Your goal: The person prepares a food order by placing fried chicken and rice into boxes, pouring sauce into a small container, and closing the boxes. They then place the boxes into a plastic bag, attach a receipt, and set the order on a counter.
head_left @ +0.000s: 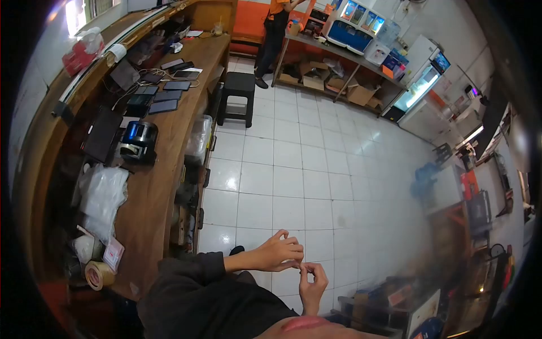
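Observation:
Over the tiled floor, my left hand (278,253) reaches in from a dark sleeve (189,270), with its thumb and fingers bent into a pinch. My right hand (313,287) comes up from below, its thumb and index fingertip pressed together just under the left fingertips. The two hands meet or nearly touch at the tips. Whatever may be between them is too small to make out.
A wooden counter (148,195) runs along my left, bearing several phones (164,106), a tape roll (99,275), plastic bags (103,198) and a blue-black device (139,138). A black stool (237,96) stands ahead. Farther back, a person (273,39) stands beside a metal table (339,55).

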`<state>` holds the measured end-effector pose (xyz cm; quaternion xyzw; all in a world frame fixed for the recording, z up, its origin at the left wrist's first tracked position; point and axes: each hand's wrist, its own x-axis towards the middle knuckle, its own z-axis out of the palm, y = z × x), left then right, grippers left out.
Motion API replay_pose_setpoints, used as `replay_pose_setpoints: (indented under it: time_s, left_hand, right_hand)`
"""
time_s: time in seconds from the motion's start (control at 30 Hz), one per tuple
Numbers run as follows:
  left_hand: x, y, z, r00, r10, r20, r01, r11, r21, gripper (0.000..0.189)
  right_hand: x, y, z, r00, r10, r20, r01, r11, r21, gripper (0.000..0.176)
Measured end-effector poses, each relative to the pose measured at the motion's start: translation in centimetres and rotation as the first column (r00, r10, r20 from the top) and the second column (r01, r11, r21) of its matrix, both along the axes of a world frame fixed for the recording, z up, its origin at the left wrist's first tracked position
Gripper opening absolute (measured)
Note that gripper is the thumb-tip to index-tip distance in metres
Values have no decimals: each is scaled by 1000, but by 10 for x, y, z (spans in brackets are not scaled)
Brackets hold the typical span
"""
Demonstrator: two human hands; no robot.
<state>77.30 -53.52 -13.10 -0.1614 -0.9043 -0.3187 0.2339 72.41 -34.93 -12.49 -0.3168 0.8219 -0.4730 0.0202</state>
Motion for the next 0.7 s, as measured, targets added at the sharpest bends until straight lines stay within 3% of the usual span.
replay_pose_setpoints:
  time_s: [0.23,0.47,0.7]
  left_hand:
    - [-31,-26,-8,994,0,105,-6,999,52,14]
    - [-35,-39,0,976,184,115,-192,980,60,18]
    - [-40,-34,3,917,399,32,-400,916,41,25]
  right_hand:
    - [-38,-31,-9,999,12,46,-10,999,-41,5]
    - [-65,-56,5,988,143,-53,-144,989,-18,7]
    - [-67,-60,6,992,62,-107,-76,989,-128,15]
